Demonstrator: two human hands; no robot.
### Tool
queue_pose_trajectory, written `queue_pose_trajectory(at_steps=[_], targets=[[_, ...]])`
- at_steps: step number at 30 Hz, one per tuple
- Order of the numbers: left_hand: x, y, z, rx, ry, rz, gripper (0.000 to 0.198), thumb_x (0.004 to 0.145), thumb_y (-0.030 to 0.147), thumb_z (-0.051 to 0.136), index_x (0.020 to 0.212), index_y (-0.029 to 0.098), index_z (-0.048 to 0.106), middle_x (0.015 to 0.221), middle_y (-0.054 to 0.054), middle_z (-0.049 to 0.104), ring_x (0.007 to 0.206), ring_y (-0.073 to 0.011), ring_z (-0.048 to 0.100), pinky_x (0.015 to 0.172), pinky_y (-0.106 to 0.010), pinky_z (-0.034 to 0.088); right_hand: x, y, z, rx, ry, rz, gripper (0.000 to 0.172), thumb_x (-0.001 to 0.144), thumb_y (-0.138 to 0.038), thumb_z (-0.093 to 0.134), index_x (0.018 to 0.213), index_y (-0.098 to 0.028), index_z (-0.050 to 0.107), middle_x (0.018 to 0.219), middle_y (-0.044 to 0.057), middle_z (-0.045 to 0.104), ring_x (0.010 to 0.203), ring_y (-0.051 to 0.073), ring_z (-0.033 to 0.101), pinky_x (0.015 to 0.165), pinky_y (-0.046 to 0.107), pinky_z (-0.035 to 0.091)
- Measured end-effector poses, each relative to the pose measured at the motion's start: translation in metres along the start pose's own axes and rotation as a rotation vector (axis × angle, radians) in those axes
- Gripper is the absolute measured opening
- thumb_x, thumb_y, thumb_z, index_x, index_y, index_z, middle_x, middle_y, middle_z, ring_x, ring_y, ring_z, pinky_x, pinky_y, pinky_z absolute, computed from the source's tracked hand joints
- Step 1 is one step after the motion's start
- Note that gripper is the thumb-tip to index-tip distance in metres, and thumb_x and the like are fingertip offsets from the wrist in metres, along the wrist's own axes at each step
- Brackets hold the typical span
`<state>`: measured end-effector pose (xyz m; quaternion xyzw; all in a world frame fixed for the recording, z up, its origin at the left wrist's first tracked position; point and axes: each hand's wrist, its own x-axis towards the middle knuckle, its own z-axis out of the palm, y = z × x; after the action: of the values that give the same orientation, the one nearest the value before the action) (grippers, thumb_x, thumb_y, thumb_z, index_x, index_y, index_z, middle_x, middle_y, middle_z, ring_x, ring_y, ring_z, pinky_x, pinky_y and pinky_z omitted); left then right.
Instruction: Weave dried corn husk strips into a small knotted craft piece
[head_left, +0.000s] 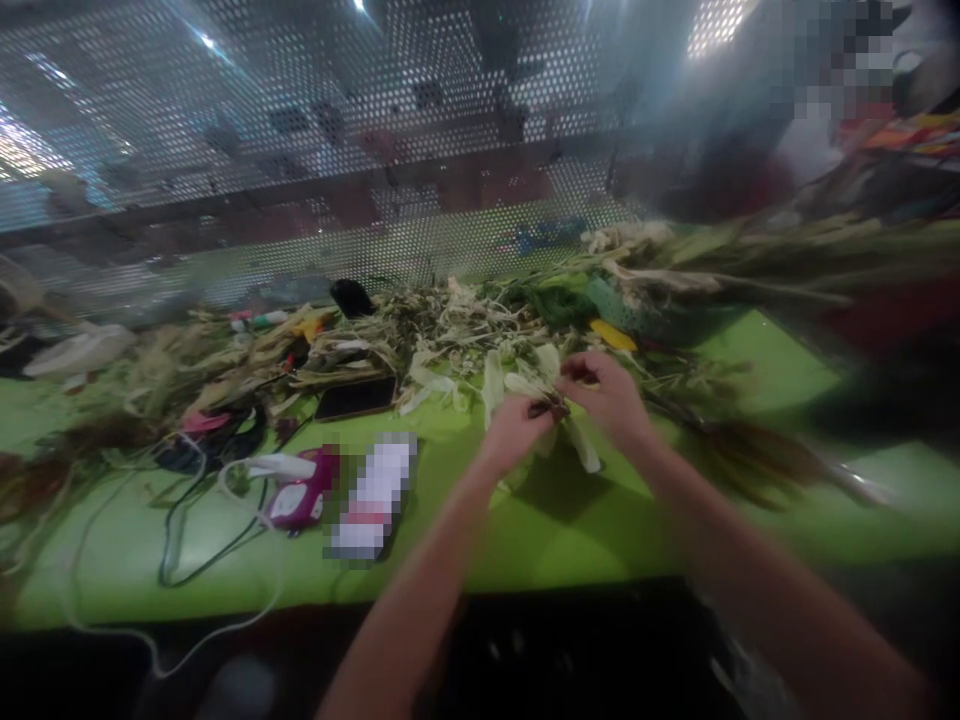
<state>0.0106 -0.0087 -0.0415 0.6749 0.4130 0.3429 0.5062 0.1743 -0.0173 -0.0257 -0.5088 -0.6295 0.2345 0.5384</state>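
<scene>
A pale cream-green flower-like piece with long petals is held above the green table. My left hand is closed around its lower middle, where the stem seems to be. At its right side my right hand pinches the piece with thumb and fingers; the fingertips are slightly blurred. One long petal hangs down between my hands. More pale strips lie on the table just left of the piece.
Dried plant material is heaped along the back of the green table. On the left are a magenta device with a white cord, a pixelated object and a dark flat object. A perforated metal screen stands behind.
</scene>
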Motion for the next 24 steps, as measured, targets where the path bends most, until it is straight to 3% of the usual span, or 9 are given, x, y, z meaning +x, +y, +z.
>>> queue_pose_trajectory(at_steps=[3, 7, 11, 19, 22, 24], targets=[[0.000, 0.001, 0.002, 0.074, 0.021, -0.013, 0.018, 0.078, 0.030, 0.065, 0.081, 0.013, 0.072, 0.078, -0.005, 0.070, 0.073, -0.0169, 0.058, 0.070, -0.028, 0.047, 0.001, -0.006, -0.004, -0.172, 0.061, -0.225, 0.021, 0.078, -0.030, 0.073, 0.096, -0.022, 0.067, 0.108, 0.007, 0.064, 0.100, 0.024, 0.058, 0.088, 0.039, 0.046], [-0.002, 0.004, 0.004, 0.185, 0.072, -0.054, 0.013, 0.076, 0.025, 0.064, 0.074, 0.013, 0.069, 0.065, -0.002, 0.062, 0.063, -0.0141, 0.052, 0.061, -0.026, 0.041, -0.003, -0.014, -0.002, -0.318, -0.072, -0.364, 0.005, 0.082, -0.026, 0.073, 0.083, -0.023, 0.069, 0.109, 0.007, 0.064, 0.109, 0.028, 0.056, 0.096, 0.045, 0.040], [-0.003, 0.008, 0.005, 0.215, 0.054, -0.034, 0.019, 0.075, 0.029, 0.065, 0.063, 0.014, 0.063, 0.057, 0.001, 0.054, 0.060, -0.0130, 0.047, 0.057, -0.025, 0.035, -0.004, -0.013, 0.001, -0.269, -0.111, -0.316, 0.006, 0.081, -0.018, 0.071, 0.077, -0.021, 0.067, 0.108, 0.007, 0.066, 0.106, 0.026, 0.056, 0.095, 0.045, 0.040], [-0.004, 0.001, 0.013, -0.110, -0.134, -0.050, 0.023, 0.072, 0.032, 0.074, 0.081, 0.012, 0.071, 0.077, -0.003, 0.068, 0.068, -0.0131, 0.055, 0.072, -0.027, 0.044, -0.006, -0.011, 0.005, -0.065, -0.115, -0.183, 0.008, 0.082, -0.022, 0.068, 0.074, -0.021, 0.065, 0.102, 0.006, 0.064, 0.104, 0.024, 0.057, 0.094, 0.043, 0.043], [-0.004, 0.001, 0.012, -0.236, -0.059, -0.099, 0.028, 0.068, 0.035, 0.079, 0.083, 0.013, 0.071, 0.079, -0.003, 0.069, 0.073, -0.0128, 0.057, 0.074, -0.026, 0.045, -0.005, -0.016, 0.003, -0.092, -0.068, -0.178, 0.002, 0.083, -0.024, 0.069, 0.082, -0.022, 0.069, 0.110, 0.007, 0.064, 0.110, 0.026, 0.056, 0.097, 0.045, 0.042], [-0.004, 0.003, 0.009, -0.320, 0.073, -0.123, 0.028, 0.070, 0.040, 0.077, 0.078, 0.014, 0.069, 0.073, -0.001, 0.065, 0.068, -0.0099, 0.054, 0.068, -0.023, 0.044, -0.004, -0.018, -0.001, -0.126, 0.008, -0.191, 0.012, 0.083, -0.028, 0.070, 0.094, -0.024, 0.070, 0.118, 0.008, 0.063, 0.117, 0.027, 0.053, 0.101, 0.046, 0.040]])
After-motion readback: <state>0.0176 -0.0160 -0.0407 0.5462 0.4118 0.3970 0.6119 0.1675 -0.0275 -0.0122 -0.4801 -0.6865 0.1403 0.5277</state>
